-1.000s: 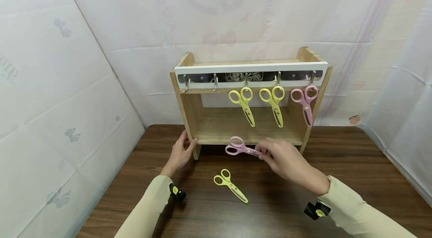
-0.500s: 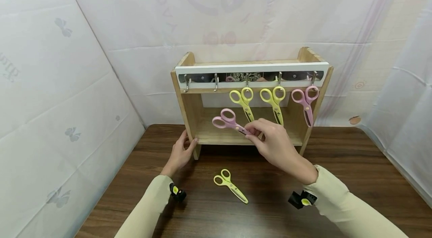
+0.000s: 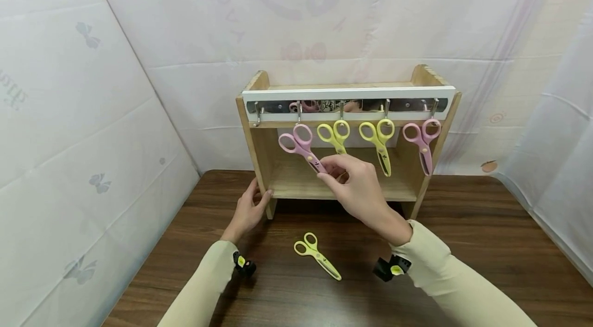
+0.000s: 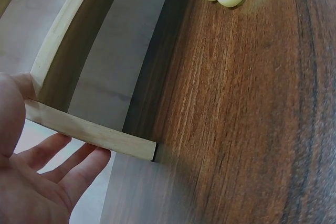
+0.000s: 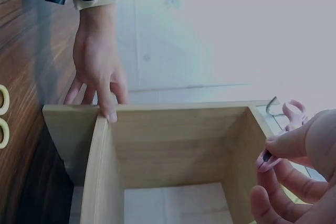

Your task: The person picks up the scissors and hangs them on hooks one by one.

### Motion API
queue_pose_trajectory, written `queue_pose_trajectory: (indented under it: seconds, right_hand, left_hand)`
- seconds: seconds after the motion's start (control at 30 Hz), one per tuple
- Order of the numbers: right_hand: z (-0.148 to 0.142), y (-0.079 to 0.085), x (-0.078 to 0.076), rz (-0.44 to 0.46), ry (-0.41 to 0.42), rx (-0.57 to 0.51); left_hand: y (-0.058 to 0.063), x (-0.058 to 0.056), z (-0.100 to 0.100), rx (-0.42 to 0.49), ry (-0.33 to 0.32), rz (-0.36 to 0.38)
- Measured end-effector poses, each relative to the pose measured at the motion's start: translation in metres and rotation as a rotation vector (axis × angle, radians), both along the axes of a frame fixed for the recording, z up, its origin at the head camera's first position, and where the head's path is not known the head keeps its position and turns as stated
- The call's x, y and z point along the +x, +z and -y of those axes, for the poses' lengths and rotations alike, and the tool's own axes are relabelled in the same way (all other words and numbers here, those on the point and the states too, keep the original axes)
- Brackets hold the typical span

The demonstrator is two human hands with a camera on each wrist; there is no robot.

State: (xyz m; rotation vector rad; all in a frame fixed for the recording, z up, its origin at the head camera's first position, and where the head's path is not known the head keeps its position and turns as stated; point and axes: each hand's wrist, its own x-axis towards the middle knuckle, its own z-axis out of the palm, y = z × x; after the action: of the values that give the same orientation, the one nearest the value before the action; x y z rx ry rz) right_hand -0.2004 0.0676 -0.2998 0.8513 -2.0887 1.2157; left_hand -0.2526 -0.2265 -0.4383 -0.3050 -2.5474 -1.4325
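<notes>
My right hand (image 3: pixel 360 190) pinches pink scissors (image 3: pixel 302 149) by the blade end, handle loops upward. The loops are just below the second hook (image 3: pixel 299 110) from the left, in front of the wooden shelf (image 3: pixel 296 175). Whether a loop touches that hook, I cannot tell. At the shelf's lower left, my left hand (image 3: pixel 246 213) grips the side panel (image 4: pixel 94 129), thumb at the front and fingers against the outer face. Yellow scissors (image 3: pixel 317 256) lie on the table before the shelf. In the right wrist view, the right fingers partly hide the pink scissors (image 5: pixel 295 109).
Yellow scissors (image 3: pixel 340 134), a second yellow pair (image 3: pixel 381 149) and another pink pair (image 3: pixel 422 144) hang from the hooks to the right. The leftmost hook (image 3: pixel 257 115) holds nothing. White patterned sheets (image 3: pixel 185 18) surround the dark wooden table (image 3: pixel 185 244).
My right hand has lifted the pink scissors from near the shelf's bottom edge, up and leftward to the hook rail, tilting the handle upward. The left hand stays on the side panel.
</notes>
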Motion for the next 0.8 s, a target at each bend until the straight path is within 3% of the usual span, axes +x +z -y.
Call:
queue_pose_trajectory:
  seconds: [0.8]
  right_hand:
    - [0.021,-0.009,-0.012,0.048,-0.074,0.002]
  left_hand:
    - [0.0,0.001,0.0,0.01,-0.001,-0.007]
